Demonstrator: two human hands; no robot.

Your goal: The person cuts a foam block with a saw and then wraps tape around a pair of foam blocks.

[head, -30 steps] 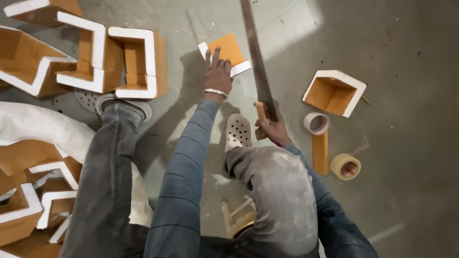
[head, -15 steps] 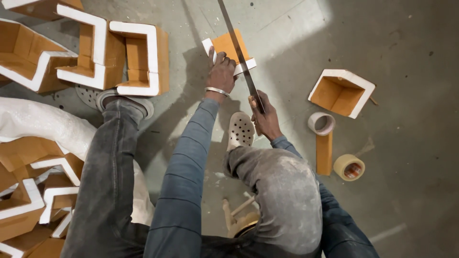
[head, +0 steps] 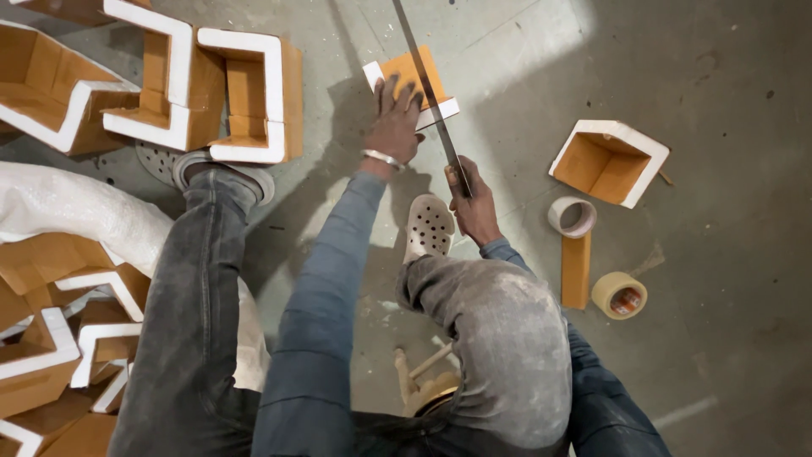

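At twelve o'clock on the floor (head: pixel 719 101), the left hand (head: pixel 393 127) presses flat on an orange foam piece (head: pixel 408 69); the right hand (head: pixel 474 203) grips a saw (head: pixel 427 93) laid across it. Cut barely begun, I judge.

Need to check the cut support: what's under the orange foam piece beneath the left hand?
The orange foam piece lies on the bare concrete floor. The left hand and saw blade cover part of it, so its underside cannot be seen.

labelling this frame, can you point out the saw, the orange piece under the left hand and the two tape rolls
saw (head: pixel 423 85), head view, middle of the blade
orange piece (head: pixel 414 69), head view, its orange top face
pale tape roll (head: pixel 572 217), head view, its rim
tan tape roll (head: pixel 619 294), head view, its rim
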